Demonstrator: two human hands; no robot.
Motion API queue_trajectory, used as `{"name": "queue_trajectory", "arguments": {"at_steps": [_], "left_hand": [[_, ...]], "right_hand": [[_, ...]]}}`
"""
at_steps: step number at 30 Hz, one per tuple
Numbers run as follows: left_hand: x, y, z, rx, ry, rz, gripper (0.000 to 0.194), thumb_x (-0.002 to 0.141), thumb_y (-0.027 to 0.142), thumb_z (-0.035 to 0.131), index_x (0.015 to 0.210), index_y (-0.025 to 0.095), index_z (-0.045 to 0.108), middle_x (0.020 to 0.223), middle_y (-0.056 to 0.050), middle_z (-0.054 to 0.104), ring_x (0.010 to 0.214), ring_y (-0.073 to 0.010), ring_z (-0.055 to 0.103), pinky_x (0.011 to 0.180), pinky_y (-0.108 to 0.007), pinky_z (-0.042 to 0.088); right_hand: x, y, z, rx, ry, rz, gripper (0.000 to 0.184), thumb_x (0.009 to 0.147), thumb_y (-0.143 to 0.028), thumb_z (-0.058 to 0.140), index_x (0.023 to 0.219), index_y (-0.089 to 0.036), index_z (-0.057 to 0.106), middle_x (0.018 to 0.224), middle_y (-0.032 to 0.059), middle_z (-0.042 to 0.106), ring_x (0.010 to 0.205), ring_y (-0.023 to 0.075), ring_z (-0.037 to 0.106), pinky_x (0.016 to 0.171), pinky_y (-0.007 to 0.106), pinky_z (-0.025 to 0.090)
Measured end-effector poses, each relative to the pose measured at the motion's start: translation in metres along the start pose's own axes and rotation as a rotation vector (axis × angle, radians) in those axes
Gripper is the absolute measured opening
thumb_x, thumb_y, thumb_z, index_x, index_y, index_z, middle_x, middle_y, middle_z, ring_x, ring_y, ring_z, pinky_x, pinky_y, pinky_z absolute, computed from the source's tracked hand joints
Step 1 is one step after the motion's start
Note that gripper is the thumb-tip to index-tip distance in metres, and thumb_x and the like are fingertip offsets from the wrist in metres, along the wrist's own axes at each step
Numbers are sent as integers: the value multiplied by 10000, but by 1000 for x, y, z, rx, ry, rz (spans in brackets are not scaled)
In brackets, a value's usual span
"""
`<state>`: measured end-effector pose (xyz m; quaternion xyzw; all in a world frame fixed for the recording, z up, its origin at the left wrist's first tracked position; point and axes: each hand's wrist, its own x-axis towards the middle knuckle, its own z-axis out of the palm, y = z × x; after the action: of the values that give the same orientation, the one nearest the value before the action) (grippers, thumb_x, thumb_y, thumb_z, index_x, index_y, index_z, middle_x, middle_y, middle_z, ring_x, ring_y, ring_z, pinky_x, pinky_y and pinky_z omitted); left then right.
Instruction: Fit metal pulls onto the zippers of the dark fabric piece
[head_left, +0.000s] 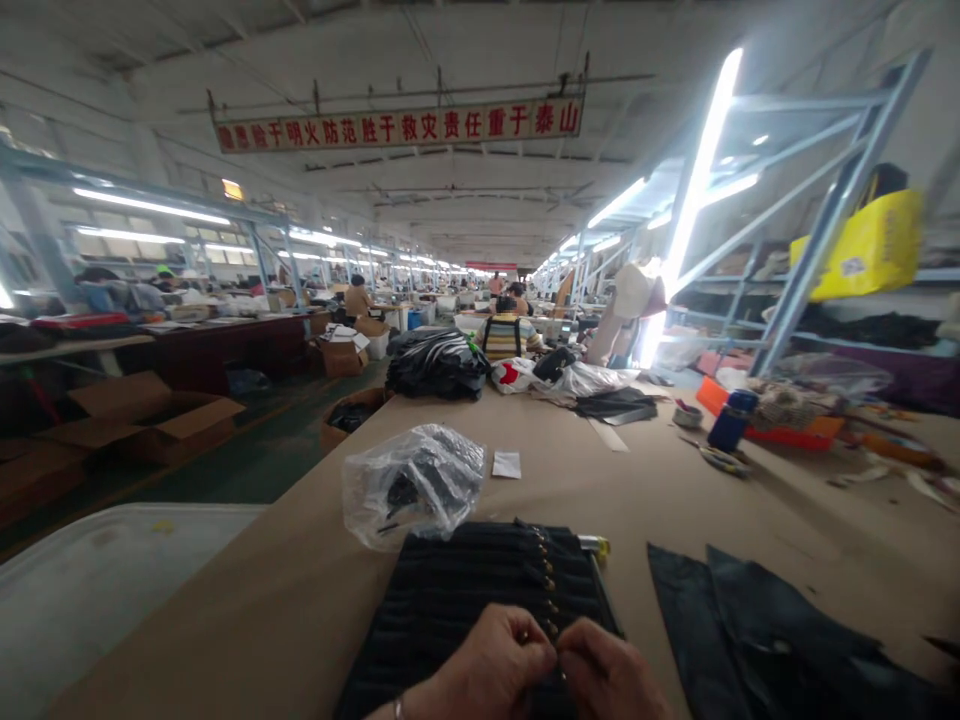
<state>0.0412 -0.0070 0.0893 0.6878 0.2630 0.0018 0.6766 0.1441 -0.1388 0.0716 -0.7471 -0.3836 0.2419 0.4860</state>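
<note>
Black pieces of fabric or leather [465, 580] lie overlapped in rows in front of me, with a line of small brass-coloured metal fittings [548, 565] along their right part. My left hand [491, 660] is over this line, thumb and fingers pinched together. Close against it, my right hand [607, 670] is also closed in a pinch. Their fingertips meet at the near end of the fittings; what they grip is too small and hidden to name. A rod-like tool with a yellow end [596, 545] lies along the right edge of the black pieces.
A clear plastic bag [420, 480] with dark contents sits beyond the black pieces, beside a white paper square [507, 465]. Large black panels [780, 640] lie at right. Farther off are a black stack [437, 362], scissors [721, 460] and a blue container [733, 422]. People work beyond.
</note>
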Motion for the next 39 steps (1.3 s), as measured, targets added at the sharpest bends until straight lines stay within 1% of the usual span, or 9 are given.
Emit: {"name": "queue_trajectory", "arguments": {"at_steps": [2, 5, 8, 11, 16, 23, 28, 35, 39], "left_hand": [[-8, 5, 2, 63, -6, -4, 256, 673, 424, 580, 737, 178, 551, 407, 80, 374, 338, -86, 354, 361, -194, 245], [-13, 16, 2, 247, -16, 86, 214, 715, 361, 502, 727, 159, 573, 431, 58, 414, 369, -93, 380, 373, -202, 260], [-6, 20, -1, 302, -24, 82, 224, 736, 359, 529, 745, 147, 601, 455, 63, 426, 406, -77, 380, 421, -198, 265], [2, 21, -1, 405, -37, 108, 217, 743, 330, 547, 728, 131, 633, 481, 52, 455, 457, -79, 395, 465, -206, 275], [4, 19, 1, 597, -83, 182, 184, 725, 254, 555, 677, 122, 673, 578, 9, 576, 561, -108, 471, 530, -227, 316], [1, 11, 8, 742, -182, 241, 196, 754, 199, 521, 680, 134, 691, 628, -7, 639, 590, -121, 518, 567, -232, 346], [0, 12, 12, 823, -156, 233, 184, 776, 212, 543, 721, 128, 697, 711, -45, 673, 636, -145, 549, 603, -243, 370], [2, 12, 11, 869, -132, 260, 181, 803, 243, 553, 737, 148, 693, 747, -53, 686, 689, -167, 586, 639, -252, 393], [2, 12, 12, 917, -131, 275, 187, 809, 265, 559, 718, 160, 684, 746, -63, 685, 712, -188, 600, 658, -266, 412]], "right_hand": [[-7, -11, -3, 24, -27, 22, 217, 758, -367, 473, 702, -181, 570, 494, -43, 472, 428, 114, 464, 432, 198, 356], [-10, -22, -14, -17, -28, 1, 203, 758, -333, 507, 740, -166, 621, 549, -26, 529, 478, 113, 497, 450, 193, 371], [-3, -17, -26, 8, -91, 33, 235, 757, -327, 525, 841, -157, 665, 642, -5, 605, 520, 118, 532, 498, 208, 420], [1, -6, -31, -71, -109, 41, 241, 752, -292, 534, 877, -157, 690, 674, 2, 638, 572, 129, 557, 558, 225, 438], [-8, 5, -29, -250, -129, -16, 186, 763, -222, 523, 794, -171, 700, 698, -3, 656, 659, 142, 573, 592, 222, 420], [-26, 6, -30, -461, -148, -54, 170, 783, -137, 532, 790, -190, 694, 710, -10, 657, 644, 136, 577, 578, 217, 392], [-28, 11, -27, -512, -134, -88, 176, 785, -128, 544, 829, -205, 695, 786, 0, 676, 704, 149, 594, 630, 233, 410], [-25, 13, -29, -492, -116, -106, 173, 789, -114, 535, 806, -195, 687, 715, -16, 651, 608, 125, 557, 576, 218, 380], [-26, 15, -27, -539, -138, -116, 168, 782, -85, 537, 803, -196, 661, 726, -19, 637, 635, 126, 554, 599, 221, 371]]}}
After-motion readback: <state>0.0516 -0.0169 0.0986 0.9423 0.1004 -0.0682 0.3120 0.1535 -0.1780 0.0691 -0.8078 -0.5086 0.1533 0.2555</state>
